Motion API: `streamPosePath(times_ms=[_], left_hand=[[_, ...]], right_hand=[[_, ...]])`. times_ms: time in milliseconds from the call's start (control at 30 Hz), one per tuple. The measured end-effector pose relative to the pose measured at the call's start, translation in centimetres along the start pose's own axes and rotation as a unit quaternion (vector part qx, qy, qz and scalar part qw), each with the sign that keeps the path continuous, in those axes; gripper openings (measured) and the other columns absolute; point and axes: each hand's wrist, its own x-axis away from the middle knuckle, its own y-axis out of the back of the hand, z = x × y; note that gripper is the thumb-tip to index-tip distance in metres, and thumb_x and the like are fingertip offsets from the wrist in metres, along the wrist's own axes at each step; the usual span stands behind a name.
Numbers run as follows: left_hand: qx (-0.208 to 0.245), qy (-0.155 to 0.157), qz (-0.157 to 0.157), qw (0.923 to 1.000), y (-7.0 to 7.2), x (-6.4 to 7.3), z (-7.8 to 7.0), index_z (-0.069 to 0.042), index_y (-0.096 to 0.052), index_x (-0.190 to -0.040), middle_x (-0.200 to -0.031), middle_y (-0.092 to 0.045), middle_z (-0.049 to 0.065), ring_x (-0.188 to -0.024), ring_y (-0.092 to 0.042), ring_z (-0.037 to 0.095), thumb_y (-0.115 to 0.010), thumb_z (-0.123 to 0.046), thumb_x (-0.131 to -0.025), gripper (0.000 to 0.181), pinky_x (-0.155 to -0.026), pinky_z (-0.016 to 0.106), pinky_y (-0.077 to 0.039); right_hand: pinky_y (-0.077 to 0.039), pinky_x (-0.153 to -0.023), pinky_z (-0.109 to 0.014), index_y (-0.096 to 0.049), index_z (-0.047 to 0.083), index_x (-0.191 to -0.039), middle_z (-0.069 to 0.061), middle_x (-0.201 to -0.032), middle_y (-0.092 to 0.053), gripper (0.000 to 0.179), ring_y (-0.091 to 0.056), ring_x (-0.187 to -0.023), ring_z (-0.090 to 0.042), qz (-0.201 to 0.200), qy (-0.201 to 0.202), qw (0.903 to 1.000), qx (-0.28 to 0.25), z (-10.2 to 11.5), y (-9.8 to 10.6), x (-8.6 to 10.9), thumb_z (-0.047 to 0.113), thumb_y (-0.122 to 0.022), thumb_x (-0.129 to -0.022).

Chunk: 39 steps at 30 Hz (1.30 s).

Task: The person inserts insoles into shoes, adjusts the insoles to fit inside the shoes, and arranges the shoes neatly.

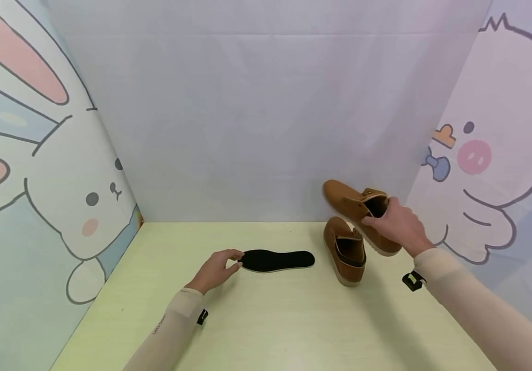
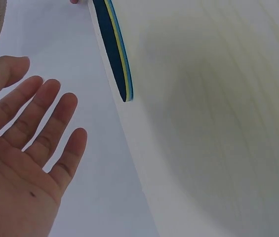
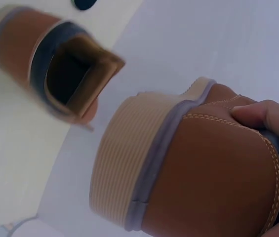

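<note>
My right hand (image 1: 398, 225) grips a brown shoe (image 1: 346, 198) by its heel and collar, holding it raised and slanted above the table with the toe toward the back left. The right wrist view shows the thumb on the leather and the pale ridged sole of that held shoe (image 3: 208, 173). Below it, a second brown shoe (image 1: 353, 270) stands on the table, its opening facing up. A black insole (image 1: 277, 261) lies flat to the left of the shoes. My left hand (image 1: 217, 269) is at the insole's left end, its fingers spread and relaxed in the left wrist view.
The pale yellow table (image 1: 256, 319) meets a plain white back wall (image 1: 266, 129) just behind the shoes. Side panels carry a cartoon rabbit (image 1: 76, 206) on the left and a cartoon chick (image 1: 493, 170) on the right.
</note>
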Motion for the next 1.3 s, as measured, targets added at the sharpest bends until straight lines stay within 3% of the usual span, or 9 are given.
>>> streamPosePath(times_ms=[300,700,1000,1300], left_hand=[[0.003,0.0,0.013,0.9999,-0.5,0.2,0.6,-0.008,-0.066,-0.132,-0.124,-0.068,0.004,-0.115,-0.063,0.027,-0.065,-0.02,-0.102,0.032,-0.089,0.048,-0.054],[-0.001,-0.004,0.007,1.0,-0.3,0.5,1.0,-0.008,-0.065,-0.133,-0.125,-0.068,0.004,-0.116,-0.063,0.028,-0.064,-0.022,-0.102,0.034,-0.089,0.049,-0.054],[0.005,0.005,0.017,0.9998,-0.5,0.6,1.3,-0.009,-0.065,-0.135,-0.126,-0.067,0.003,-0.119,-0.062,0.027,-0.063,-0.026,-0.103,0.036,-0.093,0.05,-0.052],[0.006,0.005,0.014,0.9999,-0.6,0.8,1.4,-0.009,-0.065,-0.134,-0.125,-0.067,0.003,-0.118,-0.062,0.026,-0.063,-0.024,-0.103,0.035,-0.094,0.049,-0.052]], right_hand=[[-0.047,-0.052,-0.044,-0.036,-0.022,-0.122,-0.039,-0.1,-0.055,0.09,-0.061,-0.08,-0.048,-0.007,-0.072,0.9973,0.011,-5.1,0.0,-1.3,0.057,-0.064,-0.088],[-0.05,-0.062,-0.053,-0.03,-0.029,-0.125,-0.047,-0.103,-0.053,0.098,-0.06,-0.087,-0.056,0.011,-0.133,0.9911,0.001,-10.3,-3.8,-2.6,0.056,-0.063,-0.09],[-0.052,-0.065,-0.056,-0.027,-0.03,-0.126,-0.051,-0.107,-0.05,0.096,-0.059,-0.09,-0.059,0.027,-0.136,0.9903,-0.002,-11.8,-6.7,-2.4,0.051,-0.064,-0.091],[-0.054,-0.062,-0.053,-0.023,-0.033,-0.127,-0.05,-0.104,-0.051,0.1,-0.061,-0.086,-0.056,0.043,-0.13,0.9906,0.003,-12.2,-7.9,-2.3,0.052,-0.064,-0.091]])
